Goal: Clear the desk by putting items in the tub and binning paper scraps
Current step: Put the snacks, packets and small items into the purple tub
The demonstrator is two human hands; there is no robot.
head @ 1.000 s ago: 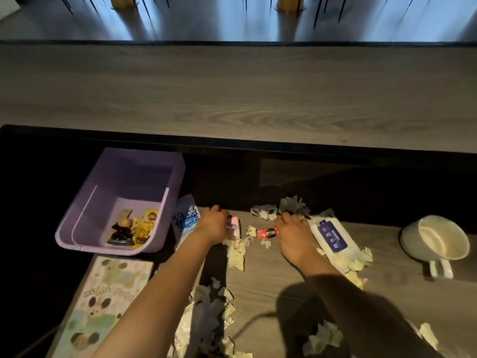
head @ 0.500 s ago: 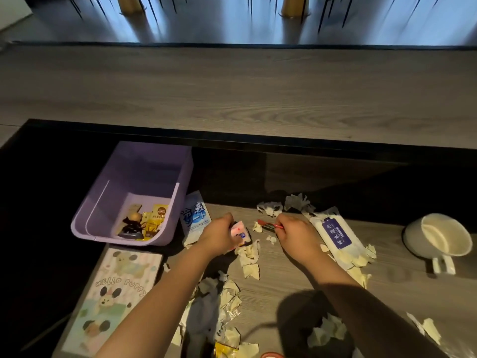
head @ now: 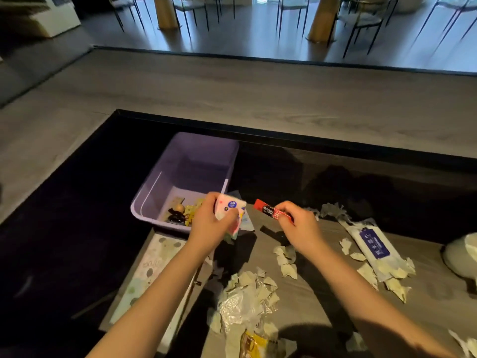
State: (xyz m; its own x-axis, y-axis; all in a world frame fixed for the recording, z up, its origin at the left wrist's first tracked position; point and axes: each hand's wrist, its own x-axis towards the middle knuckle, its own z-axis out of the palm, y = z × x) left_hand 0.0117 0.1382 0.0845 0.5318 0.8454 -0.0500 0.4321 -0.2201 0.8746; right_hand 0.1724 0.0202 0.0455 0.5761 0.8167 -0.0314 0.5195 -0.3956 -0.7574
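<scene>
My left hand [head: 206, 222] grips a small pink-and-white printed packet [head: 230, 211], lifted off the desk at the purple tub's near right corner. The purple tub [head: 154, 195] sits at the desk's far left and holds a small dark figurine and yellow sachets. My right hand [head: 296, 224] pinches a red coffee stick sachet [head: 271, 211], raised above the desk to the right of the tub. Torn paper scraps [head: 285, 262] lie scattered over the wooden desk [head: 317, 301].
A white wet-wipes pack [head: 371, 242] lies at the right, with a white cup [head: 462, 254] at the right edge. A cartoon-print notebook [head: 152, 270] lies in front of the tub. Crumpled clear plastic [head: 237, 306] and a yellow wrapper [head: 251, 342] lie near the front.
Both hands have lifted their items off the desk and moved left toward the tub. The view has swung left too, so the tub stands closer to the middle.
</scene>
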